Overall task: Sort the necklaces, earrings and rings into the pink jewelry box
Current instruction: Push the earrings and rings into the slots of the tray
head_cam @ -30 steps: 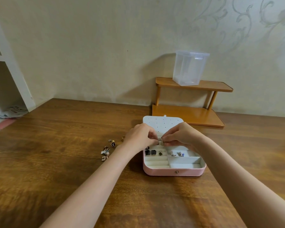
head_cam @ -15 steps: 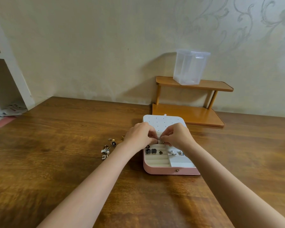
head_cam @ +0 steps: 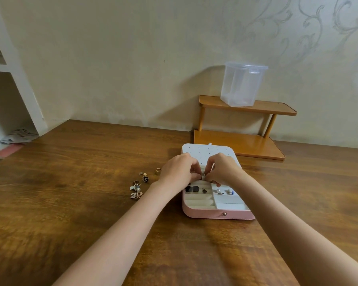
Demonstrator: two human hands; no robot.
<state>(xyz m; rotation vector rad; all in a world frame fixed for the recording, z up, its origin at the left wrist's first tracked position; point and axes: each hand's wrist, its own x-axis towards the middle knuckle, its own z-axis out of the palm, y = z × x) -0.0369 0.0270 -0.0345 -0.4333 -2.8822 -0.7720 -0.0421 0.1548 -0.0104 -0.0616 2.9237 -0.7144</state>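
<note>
The pink jewelry box (head_cam: pixel 217 214) lies open on the wooden table, its white dotted lid (head_cam: pixel 208 150) laid flat behind it. Black square earrings (head_cam: pixel 192 189) and small studs (head_cam: pixel 223 191) sit in its compartments. My left hand (head_cam: pixel 179 170) and my right hand (head_cam: pixel 222 169) meet over the back of the tray, fingertips pinching one small silver piece (head_cam: pixel 203 174) between them; what kind of piece it is stays hidden. Loose earrings (head_cam: pixel 137 188) and a gold ring (head_cam: pixel 158 171) lie on the table left of the box.
A two-tier wooden stand (head_cam: pixel 242 141) stands against the wall behind the box, with a clear plastic container (head_cam: pixel 242 85) on its top shelf. White shelving (head_cam: pixel 12 83) with papers is at the far left.
Both hands have stayed joined over the box's back edge, closing slightly tighter together around the small piece. The camera has shifted a little.
</note>
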